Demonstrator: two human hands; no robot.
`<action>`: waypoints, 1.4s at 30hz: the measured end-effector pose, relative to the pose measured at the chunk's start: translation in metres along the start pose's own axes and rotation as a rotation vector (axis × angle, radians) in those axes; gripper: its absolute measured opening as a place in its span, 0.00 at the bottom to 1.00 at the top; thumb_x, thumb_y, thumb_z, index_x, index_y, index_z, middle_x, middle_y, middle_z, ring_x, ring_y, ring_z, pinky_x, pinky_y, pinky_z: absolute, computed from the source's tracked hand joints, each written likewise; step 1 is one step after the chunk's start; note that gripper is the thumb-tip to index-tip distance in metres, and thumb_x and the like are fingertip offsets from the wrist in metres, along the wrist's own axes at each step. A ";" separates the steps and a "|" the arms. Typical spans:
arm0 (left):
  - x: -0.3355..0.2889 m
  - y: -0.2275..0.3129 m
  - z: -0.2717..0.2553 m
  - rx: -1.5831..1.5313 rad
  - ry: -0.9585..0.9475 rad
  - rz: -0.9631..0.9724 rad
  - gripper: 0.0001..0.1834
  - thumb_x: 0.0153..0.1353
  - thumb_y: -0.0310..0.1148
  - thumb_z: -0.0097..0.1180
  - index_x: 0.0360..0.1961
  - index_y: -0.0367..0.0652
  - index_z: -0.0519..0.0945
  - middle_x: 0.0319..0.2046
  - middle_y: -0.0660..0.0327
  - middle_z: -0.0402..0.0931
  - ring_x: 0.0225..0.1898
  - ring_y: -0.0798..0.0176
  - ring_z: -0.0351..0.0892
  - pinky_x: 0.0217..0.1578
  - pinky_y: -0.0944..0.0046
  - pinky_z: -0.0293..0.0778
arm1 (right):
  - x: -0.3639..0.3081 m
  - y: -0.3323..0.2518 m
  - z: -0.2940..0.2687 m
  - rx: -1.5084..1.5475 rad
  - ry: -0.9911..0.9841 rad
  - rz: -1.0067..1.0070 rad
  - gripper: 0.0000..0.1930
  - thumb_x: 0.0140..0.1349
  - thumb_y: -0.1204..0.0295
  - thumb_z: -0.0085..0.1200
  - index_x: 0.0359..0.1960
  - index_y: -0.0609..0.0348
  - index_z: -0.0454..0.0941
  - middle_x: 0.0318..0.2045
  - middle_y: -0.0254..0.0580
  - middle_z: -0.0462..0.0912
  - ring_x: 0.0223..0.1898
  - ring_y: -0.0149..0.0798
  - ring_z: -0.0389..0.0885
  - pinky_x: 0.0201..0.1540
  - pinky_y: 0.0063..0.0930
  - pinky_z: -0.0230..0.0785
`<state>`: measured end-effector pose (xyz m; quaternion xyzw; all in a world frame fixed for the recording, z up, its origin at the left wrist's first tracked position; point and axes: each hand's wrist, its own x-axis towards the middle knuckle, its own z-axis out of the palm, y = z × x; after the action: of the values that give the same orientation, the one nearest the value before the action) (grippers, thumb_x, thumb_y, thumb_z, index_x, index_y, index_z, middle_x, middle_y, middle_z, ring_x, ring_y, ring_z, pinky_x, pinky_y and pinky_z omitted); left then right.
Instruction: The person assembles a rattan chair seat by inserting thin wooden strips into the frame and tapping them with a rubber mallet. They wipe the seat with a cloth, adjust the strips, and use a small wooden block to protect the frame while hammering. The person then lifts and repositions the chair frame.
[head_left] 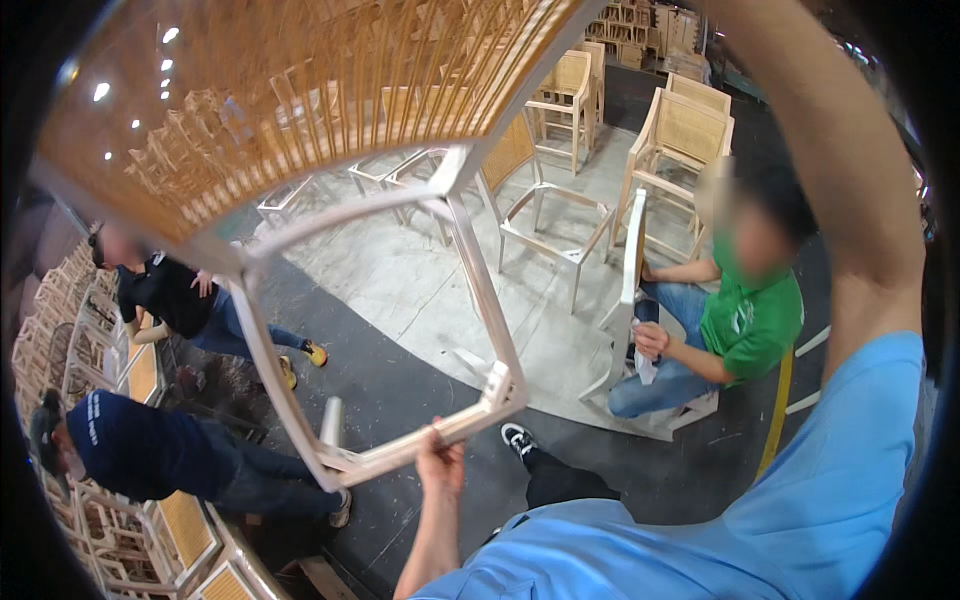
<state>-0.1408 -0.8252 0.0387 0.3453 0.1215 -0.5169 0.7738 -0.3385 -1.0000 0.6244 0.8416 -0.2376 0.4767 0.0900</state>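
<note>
A pale wooden chair frame [484,290] hangs tilted in front of me, well above the floor. Its seat is an open frame, and its curved cane backrest [330,60] fills the upper left. Fingers of my left hand [440,462] are wrapped around the seat's near rail. My right arm [850,170] reaches up past the top edge beside the chair, so that hand is out of sight. Below the near rail, one of my shoes [518,438] shows on the dark floor.
To the right, a person in a green shirt [755,315] sits low beside a chair, holding a white cloth [645,368]. Two people in dark shirts [150,440] stand at left by rows of chairs. Further chairs [685,140] with cane backs stand on the pale floor area [400,300].
</note>
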 end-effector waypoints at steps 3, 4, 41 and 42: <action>0.035 -0.042 -0.017 0.197 -0.047 -0.259 0.19 0.72 0.38 0.58 0.57 0.38 0.73 0.58 0.48 0.73 0.56 0.43 0.80 0.57 0.40 0.82 | 0.038 0.021 0.074 0.202 -0.602 0.105 0.22 0.75 0.55 0.53 0.31 0.60 0.86 0.23 0.42 0.86 0.23 0.36 0.83 0.32 0.40 0.78; 0.043 -0.056 -0.013 0.236 -0.073 -0.333 0.20 0.72 0.41 0.59 0.56 0.40 0.74 0.57 0.49 0.74 0.56 0.43 0.81 0.57 0.41 0.82 | 0.050 0.036 0.097 0.255 -0.696 0.051 0.23 0.74 0.53 0.54 0.30 0.60 0.86 0.24 0.43 0.87 0.24 0.38 0.84 0.32 0.41 0.78; 0.311 0.090 0.347 1.972 -0.439 0.781 0.28 0.75 0.44 0.49 0.67 0.36 0.74 0.50 0.39 0.84 0.54 0.41 0.85 0.54 0.53 0.78 | -0.328 0.206 0.458 0.642 -0.779 1.045 0.48 0.68 0.63 0.60 0.83 0.44 0.40 0.33 0.51 0.87 0.35 0.40 0.86 0.41 0.39 0.79; 0.322 0.098 0.347 1.999 -0.397 0.794 0.28 0.74 0.44 0.49 0.67 0.35 0.74 0.49 0.39 0.84 0.54 0.41 0.85 0.54 0.53 0.78 | -0.324 0.195 0.467 0.731 -0.756 1.104 0.49 0.68 0.65 0.61 0.83 0.44 0.39 0.30 0.49 0.86 0.31 0.39 0.85 0.38 0.38 0.78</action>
<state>0.0275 -1.2625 0.1577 0.7427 -0.5999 -0.1424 0.2612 -0.2182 -1.2446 0.0889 0.6828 -0.4658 0.1803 -0.5333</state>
